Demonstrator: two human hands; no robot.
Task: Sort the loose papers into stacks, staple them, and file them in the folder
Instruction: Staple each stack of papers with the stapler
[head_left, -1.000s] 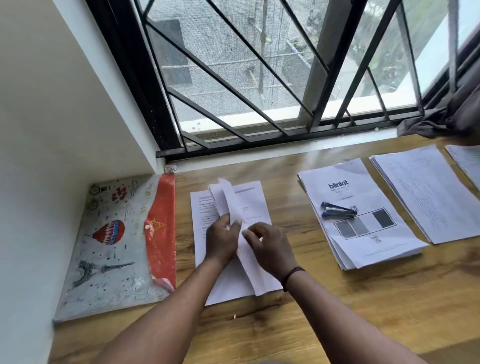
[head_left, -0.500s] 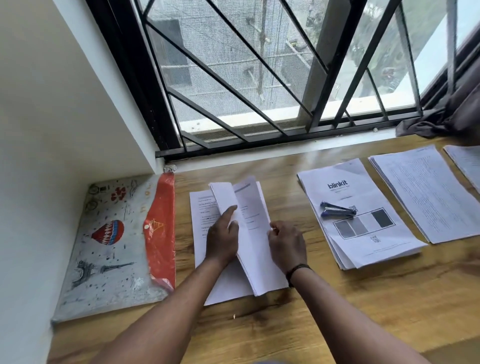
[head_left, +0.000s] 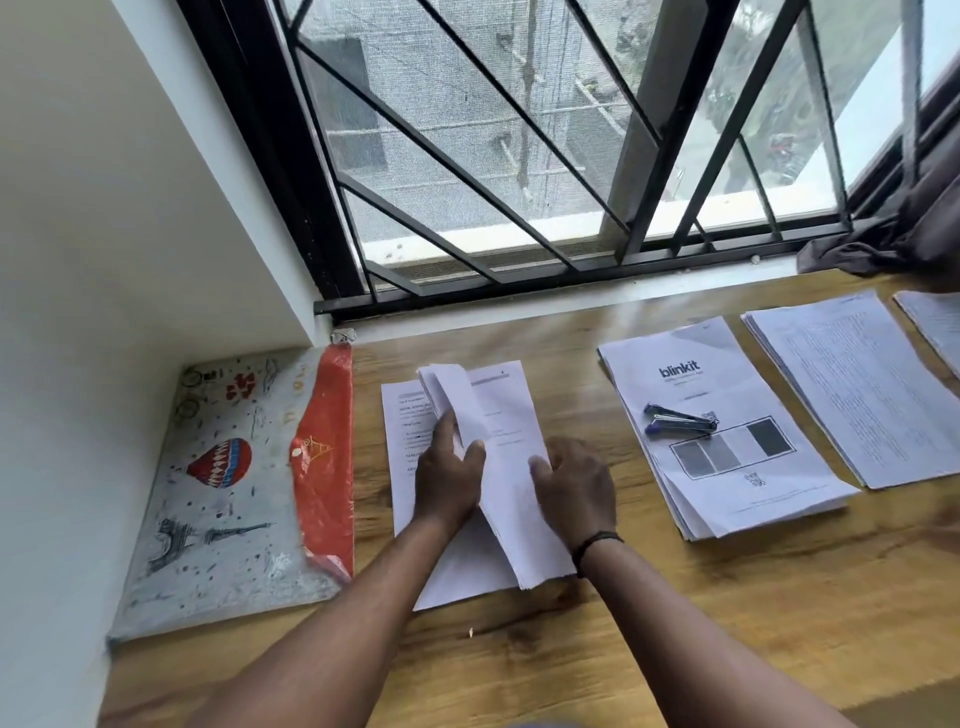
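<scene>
A stack of white papers (head_left: 511, 457) lies on the wooden desk (head_left: 649, 623) in front of me. My left hand (head_left: 447, 475) holds several upper sheets (head_left: 452, 387) lifted and curled over, thumb against them. My right hand (head_left: 574, 486) grips the stack's right edge. One printed sheet (head_left: 402, 415) lies flat under the left hand. The folder (head_left: 234, 483), printed with a balloon and closed by a red flap, lies at the left by the wall. A blue stapler (head_left: 678, 418) rests on a "blinkit" paper stack (head_left: 727, 436) to the right.
Two more paper stacks lie at the far right, the nearer one (head_left: 862, 384) and another at the frame edge (head_left: 935, 325). A barred window (head_left: 519, 156) runs behind the desk, a white wall (head_left: 78, 260) stands on the left, and a dark curtain (head_left: 914, 228) hangs at the right.
My right hand has slid from the middle of the sheets to the stack's right edge. The lifted sheets now curl further over to the left under my left hand.
</scene>
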